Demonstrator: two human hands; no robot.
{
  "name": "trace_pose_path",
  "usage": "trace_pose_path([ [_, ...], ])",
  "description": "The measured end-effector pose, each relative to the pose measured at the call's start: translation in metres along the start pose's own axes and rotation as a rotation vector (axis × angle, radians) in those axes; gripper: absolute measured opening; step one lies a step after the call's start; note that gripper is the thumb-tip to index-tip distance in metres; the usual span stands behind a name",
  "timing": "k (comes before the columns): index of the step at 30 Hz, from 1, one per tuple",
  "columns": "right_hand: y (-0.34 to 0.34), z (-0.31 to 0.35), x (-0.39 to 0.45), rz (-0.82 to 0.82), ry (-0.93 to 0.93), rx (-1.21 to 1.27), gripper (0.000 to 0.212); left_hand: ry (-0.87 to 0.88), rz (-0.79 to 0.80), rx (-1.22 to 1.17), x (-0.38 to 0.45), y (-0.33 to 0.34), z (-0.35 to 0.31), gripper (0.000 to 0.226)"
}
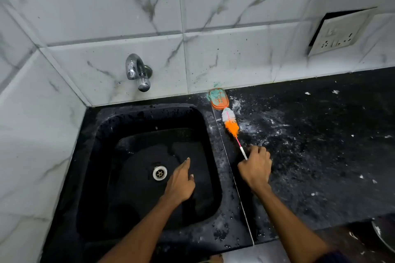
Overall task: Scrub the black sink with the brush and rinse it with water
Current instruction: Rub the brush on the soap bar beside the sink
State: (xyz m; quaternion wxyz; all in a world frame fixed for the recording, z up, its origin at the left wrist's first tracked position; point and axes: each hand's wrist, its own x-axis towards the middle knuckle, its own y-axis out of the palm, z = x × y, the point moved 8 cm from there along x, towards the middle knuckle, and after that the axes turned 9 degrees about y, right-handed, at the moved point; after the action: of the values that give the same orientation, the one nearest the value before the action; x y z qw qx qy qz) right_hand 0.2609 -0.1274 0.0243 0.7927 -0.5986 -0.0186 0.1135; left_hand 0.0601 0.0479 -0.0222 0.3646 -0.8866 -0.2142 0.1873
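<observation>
brush (230,123): lies on counter (310,145) right of sink (149,117), bristles just below orange soap dish (219,99)
right hand (255,168): grip closed on the brush's thin handle end
left hand (180,183): over sink, grip empty, forefinger extended
tap (137,71): on wall above sink

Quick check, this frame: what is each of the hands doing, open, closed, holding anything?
Left hand: open, empty, held over the black sink.
Right hand: closed on the brush handle; the bristle end lies on the countertop.

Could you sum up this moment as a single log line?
right hand: grip on brush handle, on counter | left hand: empty, over sink | tap: no water
</observation>
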Motion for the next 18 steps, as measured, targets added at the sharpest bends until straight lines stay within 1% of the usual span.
trace_pose_path([
  [3,0.003,-0.009,0.001,0.045,0.065,-0.022,0.045,-0.035,-0.026,-0.011,0.005,-0.004,-0.002,0.067],
  [7,0.012,-0.008,0.002,0.047,0.016,-0.051,0.032,-0.07,-0.025,-0.019,0.008,-0.001,-0.006,0.066],
  [9,0.014,-0.005,0.003,0.043,-0.019,0.004,0.026,-0.077,-0.027,-0.024,0.008,0.002,-0.007,0.066],
  [15,0.005,0.024,-0.015,0.044,-0.188,0.301,0.008,-0.12,-0.082,-0.076,0.007,0.006,-0.001,0.066],
  [18,0.004,0.045,-0.033,0.066,-0.293,0.382,0.008,-0.137,-0.113,-0.149,0.003,0.003,0.001,0.065],
])
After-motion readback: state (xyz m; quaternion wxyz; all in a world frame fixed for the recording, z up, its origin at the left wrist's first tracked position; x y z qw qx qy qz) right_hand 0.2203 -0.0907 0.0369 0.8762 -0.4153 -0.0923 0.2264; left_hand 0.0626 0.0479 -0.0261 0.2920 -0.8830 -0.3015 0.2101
